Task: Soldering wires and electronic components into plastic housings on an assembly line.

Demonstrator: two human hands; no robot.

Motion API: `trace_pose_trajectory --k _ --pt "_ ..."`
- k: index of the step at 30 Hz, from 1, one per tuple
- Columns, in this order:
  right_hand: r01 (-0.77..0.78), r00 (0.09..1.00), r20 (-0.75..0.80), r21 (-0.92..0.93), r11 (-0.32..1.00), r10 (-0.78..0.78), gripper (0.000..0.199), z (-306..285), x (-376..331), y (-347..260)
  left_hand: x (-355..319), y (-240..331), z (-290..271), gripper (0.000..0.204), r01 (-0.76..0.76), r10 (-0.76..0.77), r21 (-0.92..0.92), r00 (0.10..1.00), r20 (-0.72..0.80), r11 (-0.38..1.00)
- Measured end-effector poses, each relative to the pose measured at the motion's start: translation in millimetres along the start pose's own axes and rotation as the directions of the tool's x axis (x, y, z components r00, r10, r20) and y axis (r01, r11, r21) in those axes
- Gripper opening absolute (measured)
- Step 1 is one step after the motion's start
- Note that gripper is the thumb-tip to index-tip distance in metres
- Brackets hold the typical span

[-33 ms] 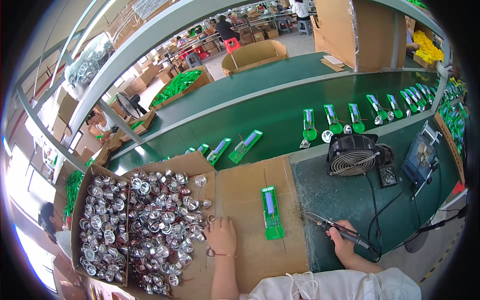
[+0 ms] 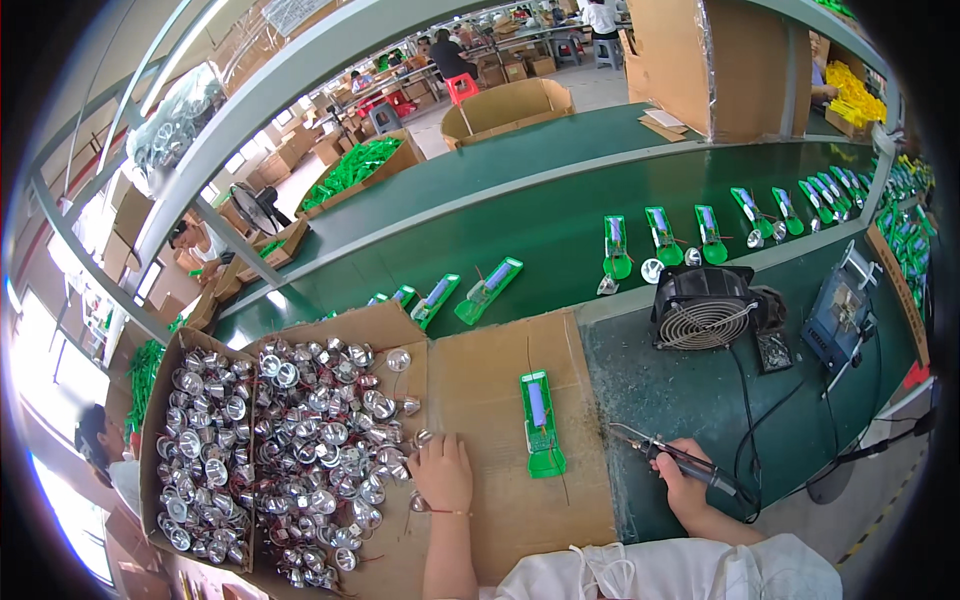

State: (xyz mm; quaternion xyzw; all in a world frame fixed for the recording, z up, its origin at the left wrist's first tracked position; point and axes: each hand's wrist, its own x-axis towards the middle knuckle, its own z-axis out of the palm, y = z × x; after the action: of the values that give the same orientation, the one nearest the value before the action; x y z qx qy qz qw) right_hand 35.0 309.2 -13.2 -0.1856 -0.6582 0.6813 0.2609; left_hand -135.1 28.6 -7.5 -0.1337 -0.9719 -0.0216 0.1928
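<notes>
My left hand rests at the right edge of a pile of small silver lamp reflectors with wires. Its fingers are curled down and close together; what lies under them is hidden. One loose reflector sits by the fingertips. My right hand is closed round the dark handle of a soldering iron, its tip pointing left. Between my hands a green plastic housing with a purple-blue cylindrical cell and thin wires lies on a cardboard sheet.
A cardboard box full of reflectors stands at the left. A black fan with a wire grille and a blue metal device stand at the right, with black cables. Beyond, more green housings line a green belt.
</notes>
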Motion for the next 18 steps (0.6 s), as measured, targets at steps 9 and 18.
trace_pose_trajectory --k 9,18 --pt "0.039 0.999 0.010 -0.019 0.999 -0.039 0.017 1 0 2 6 18 -36 0.019 -0.096 -0.007 -0.358 0.961 -0.276 0.929" --pt "-0.008 1.000 -0.002 0.019 1.000 0.008 0.016 -1 -2 1 -44 20 -44 0.038 -0.101 0.074 -0.145 0.981 -0.181 0.984"
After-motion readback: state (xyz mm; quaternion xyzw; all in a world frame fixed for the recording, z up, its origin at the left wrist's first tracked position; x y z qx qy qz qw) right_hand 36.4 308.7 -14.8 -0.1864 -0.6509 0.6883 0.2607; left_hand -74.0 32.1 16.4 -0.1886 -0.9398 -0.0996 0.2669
